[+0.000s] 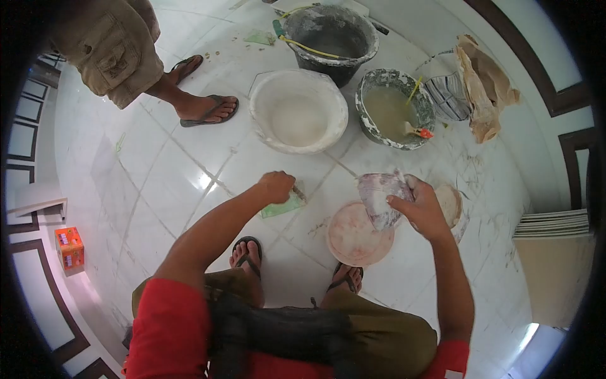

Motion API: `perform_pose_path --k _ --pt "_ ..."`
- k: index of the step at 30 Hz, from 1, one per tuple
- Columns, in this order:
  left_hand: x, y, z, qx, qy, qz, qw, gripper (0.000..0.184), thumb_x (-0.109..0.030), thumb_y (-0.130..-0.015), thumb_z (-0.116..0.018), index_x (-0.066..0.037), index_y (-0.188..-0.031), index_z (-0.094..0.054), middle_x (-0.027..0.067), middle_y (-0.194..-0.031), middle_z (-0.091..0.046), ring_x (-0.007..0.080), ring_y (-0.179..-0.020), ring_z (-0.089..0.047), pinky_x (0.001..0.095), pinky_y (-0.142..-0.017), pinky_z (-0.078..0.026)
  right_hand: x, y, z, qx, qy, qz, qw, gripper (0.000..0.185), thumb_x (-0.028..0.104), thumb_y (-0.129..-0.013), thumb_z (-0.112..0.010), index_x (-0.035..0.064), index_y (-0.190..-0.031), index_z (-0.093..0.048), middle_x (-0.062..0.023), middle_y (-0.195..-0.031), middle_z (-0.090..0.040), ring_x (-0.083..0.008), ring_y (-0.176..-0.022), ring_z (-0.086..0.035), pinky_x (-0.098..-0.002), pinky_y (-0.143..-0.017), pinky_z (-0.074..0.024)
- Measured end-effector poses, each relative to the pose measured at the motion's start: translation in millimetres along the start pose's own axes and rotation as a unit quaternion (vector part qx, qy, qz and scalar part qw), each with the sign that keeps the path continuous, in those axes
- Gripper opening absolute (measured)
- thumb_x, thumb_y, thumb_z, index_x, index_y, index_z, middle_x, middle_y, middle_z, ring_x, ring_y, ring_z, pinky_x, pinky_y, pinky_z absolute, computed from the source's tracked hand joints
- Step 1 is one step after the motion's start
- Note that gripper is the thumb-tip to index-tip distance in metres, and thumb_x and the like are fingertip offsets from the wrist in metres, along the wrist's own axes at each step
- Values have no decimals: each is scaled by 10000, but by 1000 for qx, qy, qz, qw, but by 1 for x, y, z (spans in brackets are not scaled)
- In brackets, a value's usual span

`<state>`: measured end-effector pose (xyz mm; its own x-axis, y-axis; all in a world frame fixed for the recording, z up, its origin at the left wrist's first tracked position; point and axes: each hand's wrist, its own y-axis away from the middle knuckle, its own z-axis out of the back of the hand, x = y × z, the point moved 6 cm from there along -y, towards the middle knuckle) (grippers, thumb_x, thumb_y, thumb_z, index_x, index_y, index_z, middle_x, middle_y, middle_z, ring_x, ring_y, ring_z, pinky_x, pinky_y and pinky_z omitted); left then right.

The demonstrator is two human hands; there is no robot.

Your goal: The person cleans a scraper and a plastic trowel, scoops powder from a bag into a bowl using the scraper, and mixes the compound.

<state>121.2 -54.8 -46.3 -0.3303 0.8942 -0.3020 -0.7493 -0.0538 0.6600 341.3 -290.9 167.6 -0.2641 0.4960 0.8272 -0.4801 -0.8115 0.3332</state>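
Red sleeve, right fingers gripping powdery bowl, left fingers curled, apparently closed

Two hands, two dark buckets, one white basin, one pinkish disc and one orange box show.

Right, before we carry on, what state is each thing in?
Left hand: closed, contents unclear
Right hand: gripping purple-and-white item
Purple-and-white item: held up, coated in pale residue
Near green sheet: partly behind left hand
White basin: upright, open
Large dark bucket: upright, open, rim crusted white
Smaller bucket: open, murky liquid inside
Pinkish round container: residue-coated
Brown paper: crumpled
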Motion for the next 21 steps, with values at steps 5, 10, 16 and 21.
perform_pose_path --k 5,10,16,21 --pt "27 -6 -12 -123 39 81 988 473 -177 -827 -698 -84 -1282 -609 210 -1144 -652 382 -1069 -681 504 -900 -571 42 -43 -14 157 130 69 977 311 189 -840 -759 -57 -986 -637 -130 -808 -624 -181 -766 -568 -359 -728 -483" --pt "14 -8 -18 -157 53 60 984 561 -151 -816 -732 -98 -1348 -560 218 -1211 -596 394 -1083 -668 489 -890 -578 24 -68 -33 202 130 32 970 273 169 -856 -761 -36 -1003 -656 -73 -848 -651 -137 -773 -549 -330 -738 -484" --pt "14 -7 -7 -136 62 47 988 598 -155 -795 -758 -120 -1365 -578 200 -1230 -579 392 -1077 -663 485 -892 -575 -55 -63 -60 149 -58 -55 986 290 178 -832 -788 -35 -1006 -695 -92 -869 -692 -171 -814 -629 -356 -784 -519" --pt "3 -2 -4 -149 66 -17 986 513 -156 -786 -756 -133 -1284 -636 187 -1243 -579 384 -1076 -662 478 -890 -574 -75 -56 -60 173 0 -101 980 289 112 -853 -769 -47 -1082 -693 -52 -932 -704 -135 -854 -619 -304 -832 -513"
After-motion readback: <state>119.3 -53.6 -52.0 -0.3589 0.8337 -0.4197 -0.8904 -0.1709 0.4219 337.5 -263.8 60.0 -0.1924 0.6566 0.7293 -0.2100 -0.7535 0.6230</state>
